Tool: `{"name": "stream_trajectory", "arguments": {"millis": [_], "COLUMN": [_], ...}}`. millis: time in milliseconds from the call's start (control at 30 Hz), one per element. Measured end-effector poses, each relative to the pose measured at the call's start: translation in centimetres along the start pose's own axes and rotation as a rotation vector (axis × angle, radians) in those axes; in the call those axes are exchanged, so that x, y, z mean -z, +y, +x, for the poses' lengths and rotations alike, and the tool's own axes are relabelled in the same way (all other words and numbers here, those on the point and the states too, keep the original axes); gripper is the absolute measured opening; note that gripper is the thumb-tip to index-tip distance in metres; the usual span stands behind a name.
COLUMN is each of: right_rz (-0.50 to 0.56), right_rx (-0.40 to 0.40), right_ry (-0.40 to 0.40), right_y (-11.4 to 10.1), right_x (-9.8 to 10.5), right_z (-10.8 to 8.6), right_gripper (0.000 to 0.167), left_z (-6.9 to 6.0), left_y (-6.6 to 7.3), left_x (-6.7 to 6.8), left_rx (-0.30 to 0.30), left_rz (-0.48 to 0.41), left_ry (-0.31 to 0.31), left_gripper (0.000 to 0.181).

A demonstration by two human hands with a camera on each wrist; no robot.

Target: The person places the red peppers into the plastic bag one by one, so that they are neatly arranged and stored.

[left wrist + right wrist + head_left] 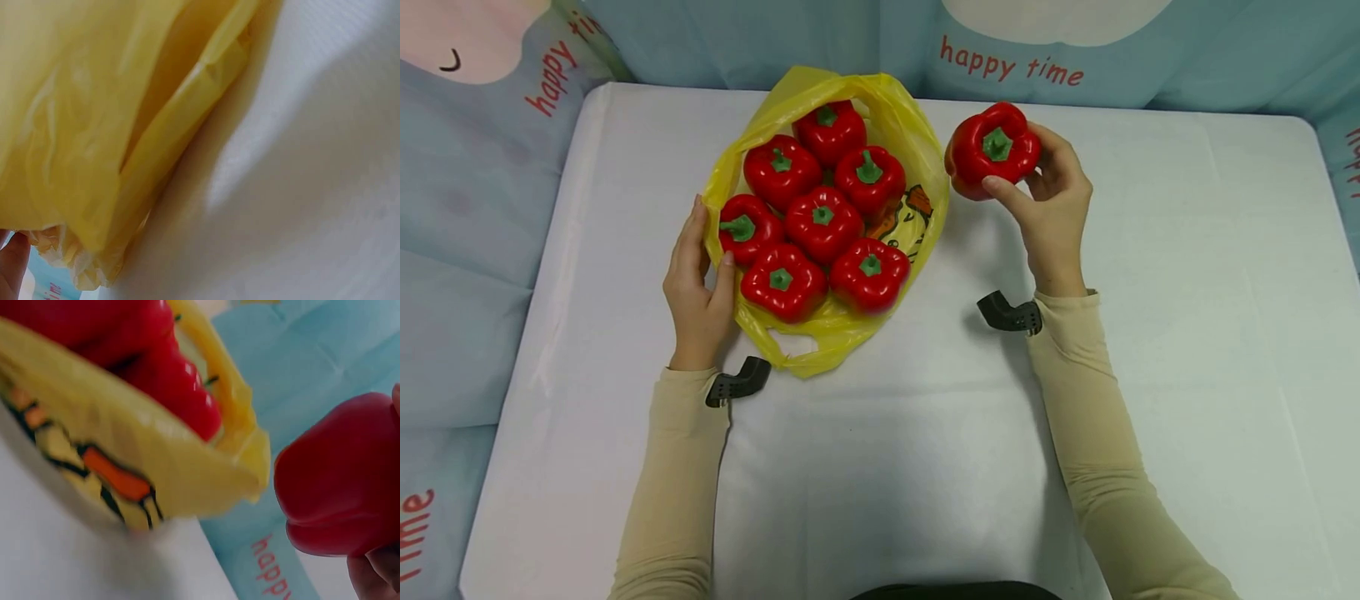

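Note:
A yellow plastic bag (820, 354) lies with its mouth spread wide on the white table, and several red bell peppers (823, 223) with green stems sit inside. At the bag's left side, my left hand (695, 287) holds the rim, thumb over the edge and fingers along the outside. My right hand (1060, 208) grips another red bell pepper (973, 162) between thumb and fingers, just right of the bag. The right wrist view shows this held pepper (344, 481) raised beside the bag wall (125, 437). Yellow plastic (81, 125) fills much of the left wrist view.
The white table (1187, 333) extends to both sides of the bag and towards the person. A blue printed curtain (880, 42) hangs along the far and left edges. Black wrist mounts (1011, 315) stick out from both beige sleeves (1075, 400).

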State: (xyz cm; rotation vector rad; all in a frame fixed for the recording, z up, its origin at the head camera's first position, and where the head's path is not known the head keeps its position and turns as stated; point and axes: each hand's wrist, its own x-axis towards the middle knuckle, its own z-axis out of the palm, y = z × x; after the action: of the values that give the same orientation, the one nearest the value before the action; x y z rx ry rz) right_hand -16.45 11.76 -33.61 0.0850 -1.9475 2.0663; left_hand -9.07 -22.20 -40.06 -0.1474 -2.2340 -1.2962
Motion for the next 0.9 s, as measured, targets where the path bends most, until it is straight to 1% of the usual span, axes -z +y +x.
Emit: {"name": "stream_trajectory", "arguments": {"millis": [200,333,367,533,767,900], "right_rz": [0.048,0.056,0.059,0.036,-0.002,-0.028], "right_rx": [0.073,0.134,0.137,0.104,-0.029,-0.054], "right_ry": [-0.154,-0.262,-0.281,-0.338,-0.374,-0.393], "right_y": [0.5,0.9,1.0,1.2,1.3,1.7], "right_x": [-0.9,-1.8,-2.0,-2.6,-2.9,-2.8], "right_z": [-0.7,-1.2,-1.4,-1.9,-2.1,-2.2], "right_gripper": [0.054,0.056,0.057,0.058,0.059,0.058], "left_z": [0.1,0.1,0.1,0.1,0.1,0.0], "left_y": [-0.1,-0.4,-0.4,-0.3,-0.2,-0.3], "left_x": [0.2,0.3,0.3,0.3,0.1,0.1], "left_rx": [-0.024,-0.032,-0.033,-0.032,-0.013,-0.02], "left_rz": [-0.005,-0.009,-0.01,-0.009,-0.004,-0.017], "left_ry": [-0.006,-0.005,-0.004,-0.004,0.006,0.005], "left_gripper": [0.048,0.048,0.048,0.048,0.048,0.048]}}
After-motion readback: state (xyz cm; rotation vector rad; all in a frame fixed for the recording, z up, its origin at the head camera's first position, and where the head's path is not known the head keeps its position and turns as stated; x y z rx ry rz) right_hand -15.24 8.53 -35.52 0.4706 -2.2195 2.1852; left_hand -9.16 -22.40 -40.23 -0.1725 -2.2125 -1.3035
